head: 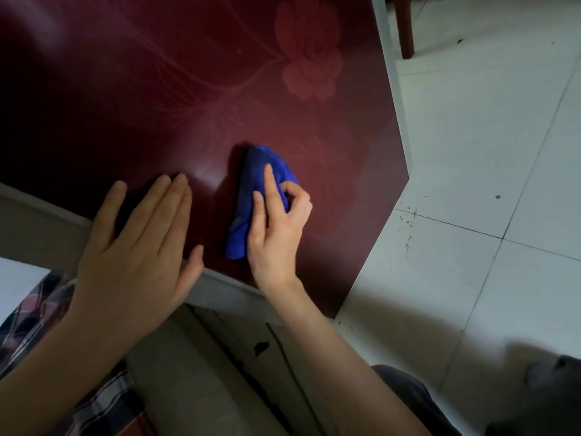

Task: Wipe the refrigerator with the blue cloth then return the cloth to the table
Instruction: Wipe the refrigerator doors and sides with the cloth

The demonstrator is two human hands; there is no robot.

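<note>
The refrigerator door (176, 89) is glossy dark red with a faint flower pattern and fills the upper left of the head view. The blue cloth (251, 190), bunched into a long wad, lies against the door near its lower middle. My right hand (276, 228) holds the cloth against the door, index finger stretched over it and the other fingers curled round its right side. My left hand (138, 240) rests flat on the door's lower edge, fingers straight and together, thumb spread toward the cloth.
White floor tiles (487, 152) with dark specks lie to the right of the door. A brown wooden leg (405, 26) stands at the top right. A grey fridge edge (226, 294) runs below the door. A plaid sleeve (37, 316) shows at the lower left.
</note>
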